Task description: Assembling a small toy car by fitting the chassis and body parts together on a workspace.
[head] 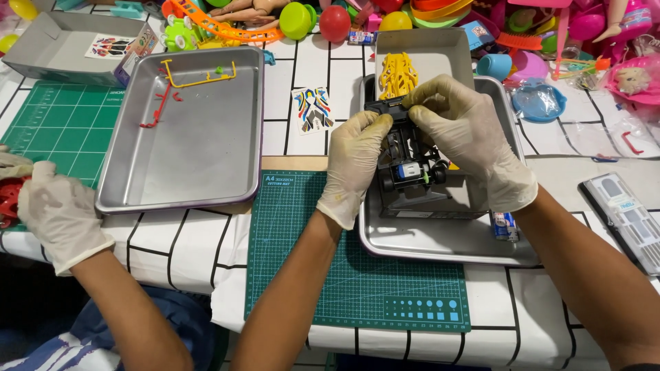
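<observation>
My left hand [354, 161] and my right hand [467, 134], both in pale gloves, grip a black toy car chassis [409, 154] with small black wheels and a blue motor part. I hold it above a grey box lid [474, 199] lying inside a metal tray [440, 244]. A yellow car body shell [397, 74] lies in a grey box [440, 55] just behind the chassis. A small battery [505, 227] rests in the tray by my right wrist.
A second metal tray [206, 151] on the left holds yellow and red plastic sprues [185, 79]. Another person's gloved hand [58, 213] rests at the left edge near a red part. A green cutting mat [357, 275] lies in front; a sticker sheet [313, 110] and colourful toys lie behind.
</observation>
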